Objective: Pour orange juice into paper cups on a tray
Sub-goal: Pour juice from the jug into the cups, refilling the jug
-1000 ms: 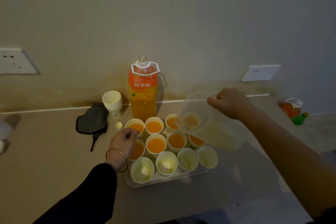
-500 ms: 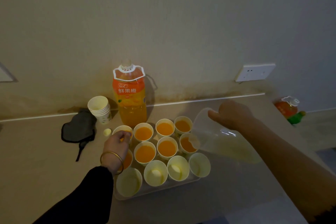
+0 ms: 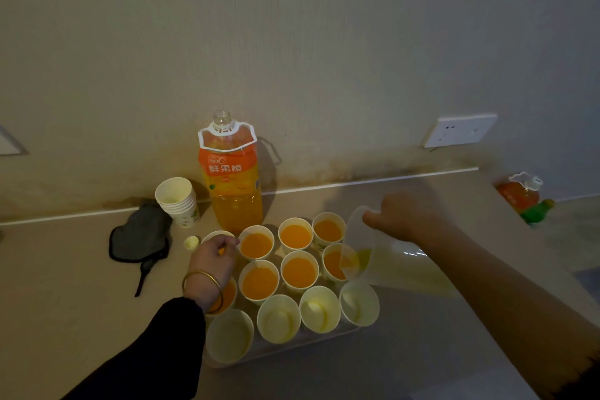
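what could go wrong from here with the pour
1. The right hand tips the clear pitcher over the right-hand cup of the middle row, which already looks fairly full; it may overflow onto the tray.
2. The left hand pinches the back-left cup, its wrist above the middle row's left cup; pulling back carelessly could tip one.
3. Cups stand rim to rim, so the pitcher could bump a neighbour.

The left hand (image 3: 212,256) hides most of the back corner cup (image 3: 217,233), its wrist half of the next cup (image 3: 227,297). The right hand (image 3: 399,216) hides its grip on the jug (image 3: 399,266). The tray (image 3: 302,343) shows only as a rim.
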A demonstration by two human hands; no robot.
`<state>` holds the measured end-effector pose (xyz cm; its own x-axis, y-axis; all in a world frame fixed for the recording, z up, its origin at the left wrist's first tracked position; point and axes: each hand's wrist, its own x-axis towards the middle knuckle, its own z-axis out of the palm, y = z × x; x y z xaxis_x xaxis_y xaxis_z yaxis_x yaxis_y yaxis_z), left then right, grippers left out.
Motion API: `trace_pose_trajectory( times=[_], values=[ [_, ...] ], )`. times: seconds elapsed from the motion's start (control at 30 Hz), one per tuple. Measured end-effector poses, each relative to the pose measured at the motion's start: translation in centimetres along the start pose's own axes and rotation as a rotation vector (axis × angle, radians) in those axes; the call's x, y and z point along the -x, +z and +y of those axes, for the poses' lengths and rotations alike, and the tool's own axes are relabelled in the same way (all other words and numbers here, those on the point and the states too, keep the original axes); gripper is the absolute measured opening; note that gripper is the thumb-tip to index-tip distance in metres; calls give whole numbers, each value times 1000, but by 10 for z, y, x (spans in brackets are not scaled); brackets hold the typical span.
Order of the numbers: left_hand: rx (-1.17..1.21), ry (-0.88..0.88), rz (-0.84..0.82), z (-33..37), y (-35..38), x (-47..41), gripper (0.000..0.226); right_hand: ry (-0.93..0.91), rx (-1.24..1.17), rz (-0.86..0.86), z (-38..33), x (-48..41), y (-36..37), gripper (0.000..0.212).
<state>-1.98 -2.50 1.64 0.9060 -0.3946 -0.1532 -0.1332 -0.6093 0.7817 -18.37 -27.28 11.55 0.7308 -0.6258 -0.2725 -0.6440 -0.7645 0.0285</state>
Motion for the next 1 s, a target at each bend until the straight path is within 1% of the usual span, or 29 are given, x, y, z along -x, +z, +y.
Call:
trace_pose_trajectory(
  times=[0.3, 0.63, 1.0],
  values=[
    [-27, -37, -9, -1, 2, 1, 22, 9, -83, -22, -1, -4, 2, 62],
    [-26, -24, -34, -6, 5, -2, 20, 19, -124, -20, -1, -2, 2, 59],
    [-8, -63, -57, -7, 6, 0, 21, 1, -99, 8, 1, 1, 1, 58]
  ],
)
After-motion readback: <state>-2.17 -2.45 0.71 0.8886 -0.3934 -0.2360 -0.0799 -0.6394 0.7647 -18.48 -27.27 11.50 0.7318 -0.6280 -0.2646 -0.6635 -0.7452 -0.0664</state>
